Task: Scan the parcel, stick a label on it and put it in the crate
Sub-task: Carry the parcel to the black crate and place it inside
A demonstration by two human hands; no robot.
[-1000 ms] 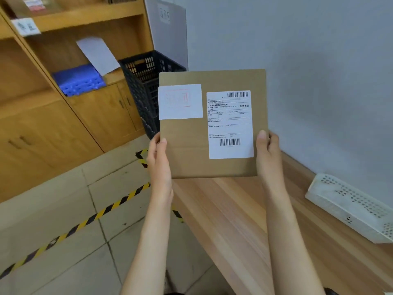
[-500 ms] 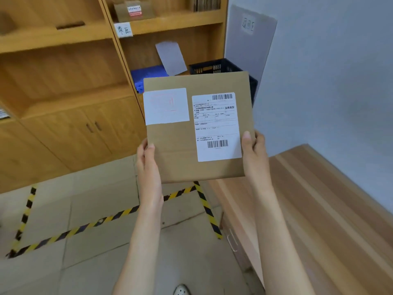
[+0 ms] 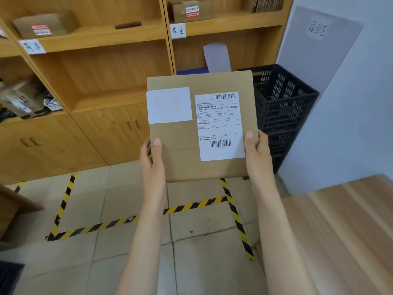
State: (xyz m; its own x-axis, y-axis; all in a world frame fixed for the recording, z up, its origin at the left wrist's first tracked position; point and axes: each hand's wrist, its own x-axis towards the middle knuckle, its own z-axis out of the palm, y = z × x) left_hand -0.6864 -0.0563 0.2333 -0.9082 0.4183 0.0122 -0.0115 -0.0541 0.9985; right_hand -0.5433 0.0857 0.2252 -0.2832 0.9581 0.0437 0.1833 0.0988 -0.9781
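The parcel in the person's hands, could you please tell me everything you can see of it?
The parcel is a flat, square brown cardboard mailer, held upright in the air facing the camera. A pale sticker with faint red marks sits upper left; a white shipping label with two barcodes sits to the right. The left hand and right hand grip its lower side edges, thumbs in front.

Ahead of me stands a wooden shelving unit (image 3: 102,67) with handwritten paper tags (image 3: 178,30) on its shelf edges and small cardboard boxes (image 3: 189,10) on top. Black-and-yellow hazard tape (image 3: 136,219) crosses the tiled floor (image 3: 197,260), and a wooden table (image 3: 340,231) sits at my right.
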